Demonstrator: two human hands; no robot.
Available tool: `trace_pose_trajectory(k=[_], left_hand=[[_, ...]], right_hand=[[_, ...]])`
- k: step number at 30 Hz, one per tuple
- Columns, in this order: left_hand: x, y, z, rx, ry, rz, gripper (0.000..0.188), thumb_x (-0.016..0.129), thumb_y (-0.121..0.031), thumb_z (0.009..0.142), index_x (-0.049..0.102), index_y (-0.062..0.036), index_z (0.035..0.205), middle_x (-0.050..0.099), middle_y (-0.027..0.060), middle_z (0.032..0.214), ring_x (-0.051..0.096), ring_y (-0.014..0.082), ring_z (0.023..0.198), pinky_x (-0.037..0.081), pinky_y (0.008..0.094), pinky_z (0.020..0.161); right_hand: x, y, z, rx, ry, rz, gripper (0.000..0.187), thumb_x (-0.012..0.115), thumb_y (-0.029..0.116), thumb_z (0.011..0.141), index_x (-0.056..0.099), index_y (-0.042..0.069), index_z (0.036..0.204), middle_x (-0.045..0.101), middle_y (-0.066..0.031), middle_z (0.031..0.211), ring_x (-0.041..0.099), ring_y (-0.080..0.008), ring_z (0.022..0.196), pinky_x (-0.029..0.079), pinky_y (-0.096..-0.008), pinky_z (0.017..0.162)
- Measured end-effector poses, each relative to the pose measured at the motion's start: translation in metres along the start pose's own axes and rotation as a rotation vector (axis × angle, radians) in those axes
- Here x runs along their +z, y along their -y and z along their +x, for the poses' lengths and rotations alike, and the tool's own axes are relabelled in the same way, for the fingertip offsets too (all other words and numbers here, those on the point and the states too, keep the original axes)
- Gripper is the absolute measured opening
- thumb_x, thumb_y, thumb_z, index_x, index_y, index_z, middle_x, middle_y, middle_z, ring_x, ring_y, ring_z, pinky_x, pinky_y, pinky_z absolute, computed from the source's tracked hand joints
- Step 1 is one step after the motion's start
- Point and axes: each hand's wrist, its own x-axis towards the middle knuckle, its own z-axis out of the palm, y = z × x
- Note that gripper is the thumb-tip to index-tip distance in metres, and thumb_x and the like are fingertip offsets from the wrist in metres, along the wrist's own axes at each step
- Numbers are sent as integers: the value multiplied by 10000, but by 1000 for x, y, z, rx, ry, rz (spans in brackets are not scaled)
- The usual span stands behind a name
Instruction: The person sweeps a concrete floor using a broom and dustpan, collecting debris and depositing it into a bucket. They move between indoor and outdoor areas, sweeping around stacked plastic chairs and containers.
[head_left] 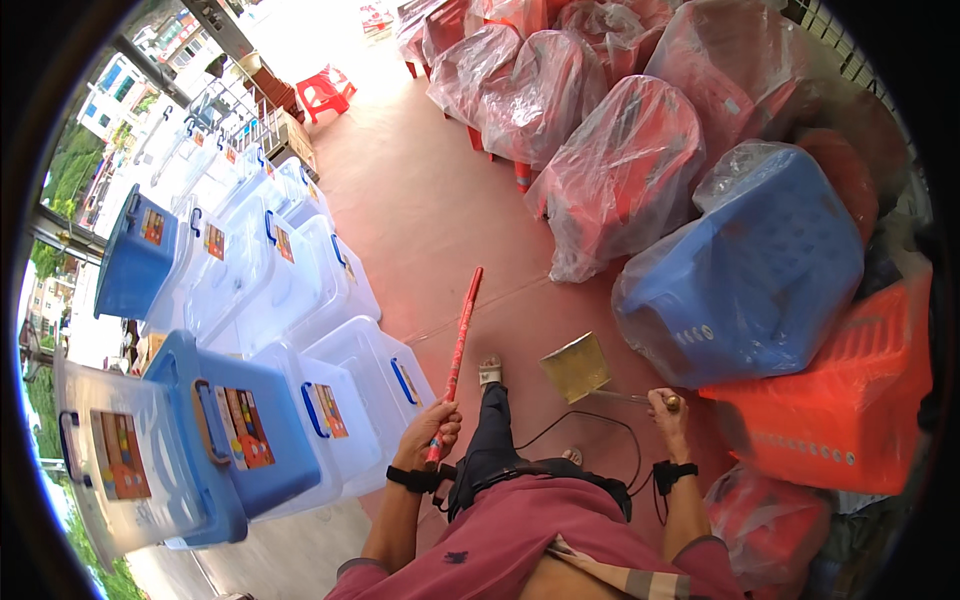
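While the left hand (428, 428) grips a red stick (457, 350) angled forward (tip toward the floor), the right hand (667, 408) clasps a dustpan's (577, 366) handle.

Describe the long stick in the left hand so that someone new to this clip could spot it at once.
Start at the stacks of clear plastic storage boxes on the person's left. Just right of them, the left hand grips a thin red stick that slants forward over the reddish floor. It is the only long, narrow thing here; the right hand holds a short-handled dustpan.

maroon shirt, dark trousers, black wrist straps with cables.
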Motion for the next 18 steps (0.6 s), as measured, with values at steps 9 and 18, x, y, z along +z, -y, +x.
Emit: trace_pose_trajectory(k=[9,18], left_hand=[[59,-175,94,34,-46,753,371,609,-82,923,516,-49,1280,506,-3,698,489,82,480,420,239,392],[97,-260,193,142,2,1259,403,536,-56,860,505,-33,1261,497,39,644,500,148,423,436,317,386]], right_hand=[[128,117,135,-10,31,14,331,707,361,878,726,41,961,659,-30,744,673,-123,650,527,-270,555],[220,184,271,88,-7,-92,393,646,414,842,731,42,934,672,-84,707,681,-217,699,524,-379,662]])
